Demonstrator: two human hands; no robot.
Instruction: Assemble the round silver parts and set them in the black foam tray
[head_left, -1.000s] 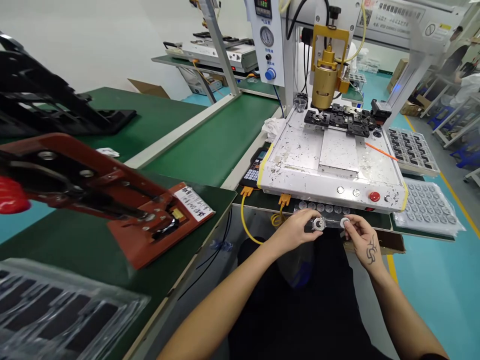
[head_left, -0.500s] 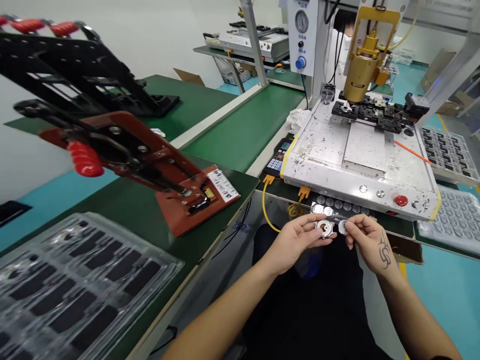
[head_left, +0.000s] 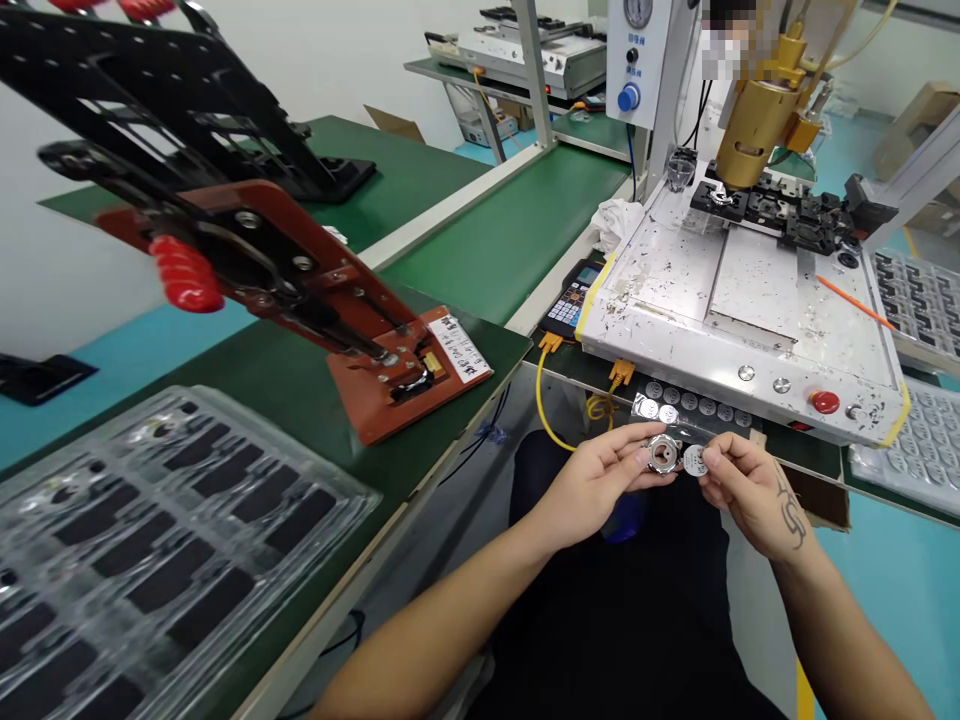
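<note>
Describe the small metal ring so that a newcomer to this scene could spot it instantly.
Start at the white machine with the red button, then go down the picture to the left hand. It holds the ring, whose shiny rim circles a darker centre, unlike the flat, pale disc in the right hand.

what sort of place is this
Probably a small-parts assembly workshop: a white benchtop machine with a gold cylindrical head, a red-brown hinged fixture with a red grip, and a clear plastic compartmented tray.
</note>
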